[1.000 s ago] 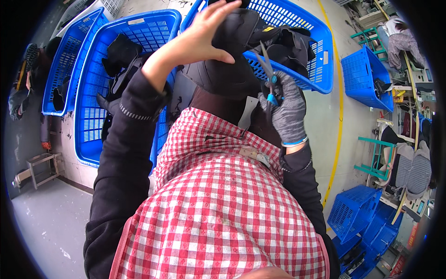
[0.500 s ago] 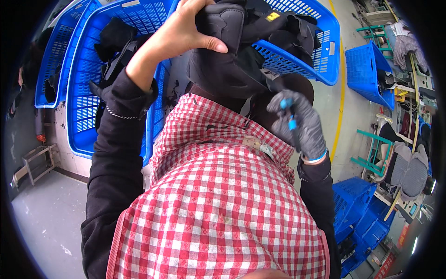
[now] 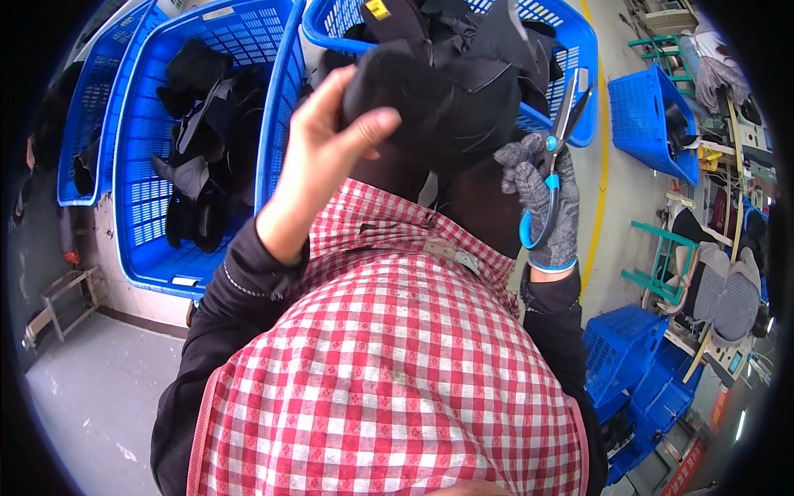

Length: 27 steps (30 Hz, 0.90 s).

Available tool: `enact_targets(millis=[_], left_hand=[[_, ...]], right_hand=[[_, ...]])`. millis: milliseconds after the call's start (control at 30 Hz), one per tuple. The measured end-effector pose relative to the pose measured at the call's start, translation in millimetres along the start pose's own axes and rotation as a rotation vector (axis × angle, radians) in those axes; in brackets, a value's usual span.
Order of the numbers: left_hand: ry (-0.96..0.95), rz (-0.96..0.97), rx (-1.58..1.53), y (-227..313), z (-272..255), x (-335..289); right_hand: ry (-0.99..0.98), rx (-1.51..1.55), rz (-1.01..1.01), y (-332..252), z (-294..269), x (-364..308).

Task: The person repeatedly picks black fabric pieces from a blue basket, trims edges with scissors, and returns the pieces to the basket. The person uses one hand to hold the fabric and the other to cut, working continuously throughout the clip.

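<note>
My bare left hand [image 3: 335, 145] grips a black shoe upper [image 3: 434, 107] by its left end, thumb on the near face. The piece is soft and hollow, with a stitched seam toward its right side. My right hand [image 3: 542, 198], in a grey knit glove, holds scissors [image 3: 552, 161] with blue-and-black handles. Their blades stand slightly apart and point up and away, clear of the fabric. The gloved fingertips are close to the upper's lower right edge; whether they touch it I cannot tell.
Beyond my lap, a blue basket [image 3: 589, 99] holds more black pieces. On the left stands another blue basket [image 3: 136, 240] with several dark uppers inside. More blue crates [image 3: 649, 124] sit on the right, past a yellow floor line [image 3: 602, 215]. A red checked apron [image 3: 389, 355] covers my lap.
The shoe upper has been turned over and its left end has come nearer with my left hand. The scissors, blurred before, now point up and away. My right hand has risen slightly.
</note>
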<state>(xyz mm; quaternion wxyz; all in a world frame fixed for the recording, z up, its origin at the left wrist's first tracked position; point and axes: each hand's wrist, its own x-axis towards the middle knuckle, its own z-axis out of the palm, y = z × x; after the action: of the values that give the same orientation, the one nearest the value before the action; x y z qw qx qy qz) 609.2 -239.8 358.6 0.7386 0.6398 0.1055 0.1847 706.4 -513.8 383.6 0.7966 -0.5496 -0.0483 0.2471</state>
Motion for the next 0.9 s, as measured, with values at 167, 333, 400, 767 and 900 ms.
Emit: enact_targets(millis=[167,333,400,767,900], left_hand=[[-0.012,0.532,0.304,-8,37,-30],[0.105,0.701,0.264,-24,53,-36],[0.054,0.360,0.043,-28,54,-42],[-0.253,0.052,-0.874,-49,44,-53],[-0.174,-0.175,-1.046,-50,46,-57]], right_hand=[[0.025,-0.373,-0.237,18,23,-10],[0.043,-0.779,-0.541,30,21,-16],[-0.022,-0.723,-0.576,32,17,-20],[0.024,-0.927,-0.373,34,14,-27],[0.031,-0.628,-0.297,34,19,-26]])
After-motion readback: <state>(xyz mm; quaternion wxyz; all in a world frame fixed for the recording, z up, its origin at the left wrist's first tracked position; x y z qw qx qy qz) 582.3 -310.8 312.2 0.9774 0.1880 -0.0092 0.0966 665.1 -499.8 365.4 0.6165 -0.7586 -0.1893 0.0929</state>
